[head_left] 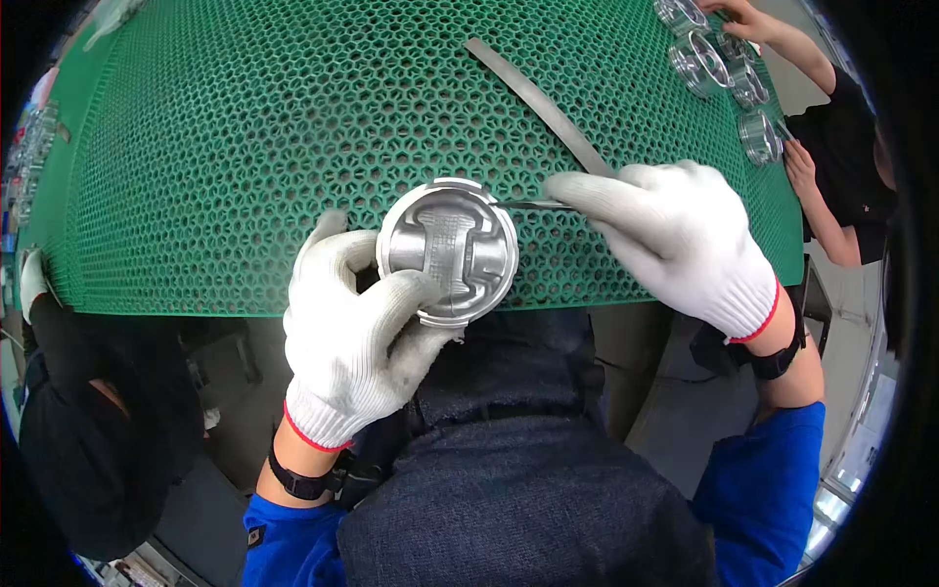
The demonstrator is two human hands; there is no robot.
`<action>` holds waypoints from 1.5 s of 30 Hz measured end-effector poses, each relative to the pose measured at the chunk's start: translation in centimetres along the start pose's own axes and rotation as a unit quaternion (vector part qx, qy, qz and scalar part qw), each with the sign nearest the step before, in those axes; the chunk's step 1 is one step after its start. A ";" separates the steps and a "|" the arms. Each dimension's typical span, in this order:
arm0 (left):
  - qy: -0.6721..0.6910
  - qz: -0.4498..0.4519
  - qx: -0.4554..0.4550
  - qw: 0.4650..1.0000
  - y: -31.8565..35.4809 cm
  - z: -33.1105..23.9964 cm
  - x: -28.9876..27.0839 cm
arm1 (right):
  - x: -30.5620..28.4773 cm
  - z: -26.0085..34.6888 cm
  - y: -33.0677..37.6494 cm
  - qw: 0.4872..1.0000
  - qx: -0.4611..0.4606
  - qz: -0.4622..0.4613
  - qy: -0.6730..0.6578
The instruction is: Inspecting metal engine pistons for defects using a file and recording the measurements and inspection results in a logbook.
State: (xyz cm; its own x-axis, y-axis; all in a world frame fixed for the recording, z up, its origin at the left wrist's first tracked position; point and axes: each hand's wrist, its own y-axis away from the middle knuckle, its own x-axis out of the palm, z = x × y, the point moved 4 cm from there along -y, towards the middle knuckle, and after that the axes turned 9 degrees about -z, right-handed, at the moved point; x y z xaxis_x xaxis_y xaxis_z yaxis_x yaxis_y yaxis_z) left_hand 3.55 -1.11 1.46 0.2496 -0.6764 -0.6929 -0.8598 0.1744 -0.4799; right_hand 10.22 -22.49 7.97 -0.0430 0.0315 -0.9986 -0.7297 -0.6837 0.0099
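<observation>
1. In the head view, the only one, the left hand (357,313) is closed around a silver piston (448,249). One digit lies over its open face, and others support it from the left side and lower edge.
2. The piston is in front of the left hand's palm, to the left of the right hand. It is at the near edge of the green mat (245,147), with the hollow side turned up.
3. The right hand (675,230) is in a narrow pinch, holding a thin dark tool (533,204). The tip of this tool points left and reaches the piston's upper right rim; it appears to touch there.
4. Beyond the right hand's fingertips lies a long grey metal strip (538,103). Its near end goes behind this hand, so I cannot tell if it is also gripped, or joined to the tool.
5. Far to the right of the right hand, a co-worker's hands (800,168) are near other round metal parts (699,64). Far to the left of the left hand, another co-worker's gloved hand (32,279) rests by the mat's edge.
6. In my judgement, the step in hand is working the rim with the tool tip. The next move probably calls for a firm left grip and light, controlled pressure from the right hand, because a slip could scratch the metal or catch the glove.
</observation>
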 end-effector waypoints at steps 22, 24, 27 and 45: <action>0.006 0.020 -0.030 0.999 0.1 -0.2 -0.4 | 4.0 4.9 3.6 0.474 0.275 0.351 -0.759; -0.047 0.055 0.014 0.997 -1.0 -0.4 -1.5 | 4.0 3.2 4.4 0.500 0.247 0.287 -0.779; -0.189 -0.007 0.090 0.978 -2.6 -0.9 -1.7 | 3.0 -1.8 4.4 0.388 0.212 0.020 -0.897; 0.059 -0.021 -0.037 0.997 -1.2 0.1 0.5 | 0.8 1.3 3.1 0.992 0.035 0.016 -0.119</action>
State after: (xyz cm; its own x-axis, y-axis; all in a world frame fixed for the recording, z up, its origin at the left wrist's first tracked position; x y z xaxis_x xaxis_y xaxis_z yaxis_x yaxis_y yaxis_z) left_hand 4.78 -1.59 1.60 0.2366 -0.7622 -0.6025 -0.8809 0.0934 -0.4640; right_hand 6.99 -23.64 7.28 -0.2214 0.1875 -0.9570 -0.7707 -0.6350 0.0539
